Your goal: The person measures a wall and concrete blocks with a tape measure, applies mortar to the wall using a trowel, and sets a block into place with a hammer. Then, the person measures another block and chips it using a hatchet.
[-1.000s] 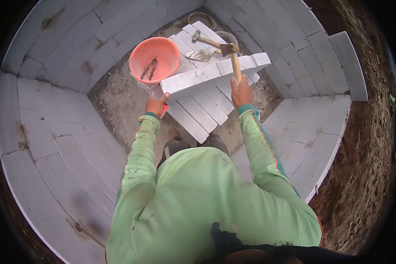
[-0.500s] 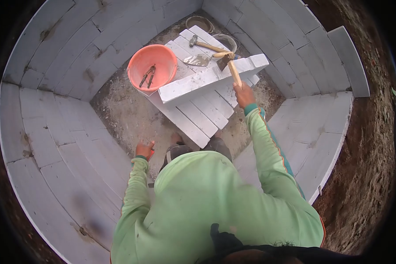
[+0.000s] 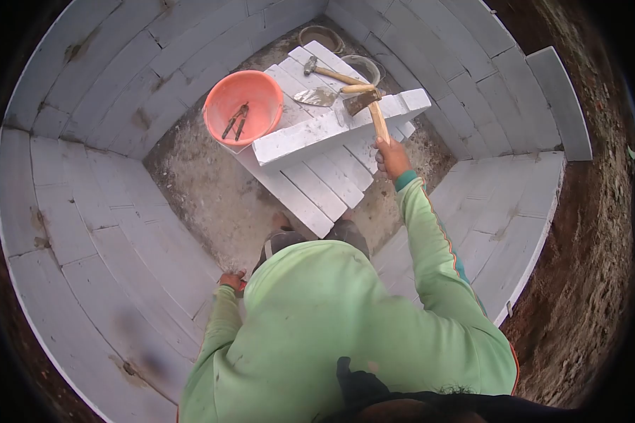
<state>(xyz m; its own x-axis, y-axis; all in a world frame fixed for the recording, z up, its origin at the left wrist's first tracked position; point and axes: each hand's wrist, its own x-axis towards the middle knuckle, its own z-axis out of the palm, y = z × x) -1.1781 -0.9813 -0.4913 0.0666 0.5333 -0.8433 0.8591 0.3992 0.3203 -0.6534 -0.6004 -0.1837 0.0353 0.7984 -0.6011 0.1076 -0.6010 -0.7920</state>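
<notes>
My right hand [image 3: 395, 156] grips the wooden handle of a hatchet [image 3: 362, 103]. Its dark head lies over the top edge of a white concrete block [image 3: 310, 134], which stands on edge across a slatted stack of white pieces [image 3: 314, 185]. A notch shows in the block near its right end. Down by my left side, my left hand [image 3: 233, 279] is closed round something small and red, mostly hidden by the fingers. Beyond the block lie a trowel [image 3: 316, 97] with a wooden handle and a hammer [image 3: 321, 68].
An orange bucket [image 3: 222, 88] holding pliers-like tools [image 3: 236, 121] stands left of the block. Two round containers, a muddy one [image 3: 322, 39] and a pale one [image 3: 365, 68], sit in the far corner. Walls of pale blocks [image 3: 99, 77] enclose the floor [image 3: 190, 169]; bare soil lies outside to the right.
The hatchet head has shifted and turned slightly on the block's top edge, and my right hand has moved a little down and right. My left hand has dropped lower, closer to my body.
</notes>
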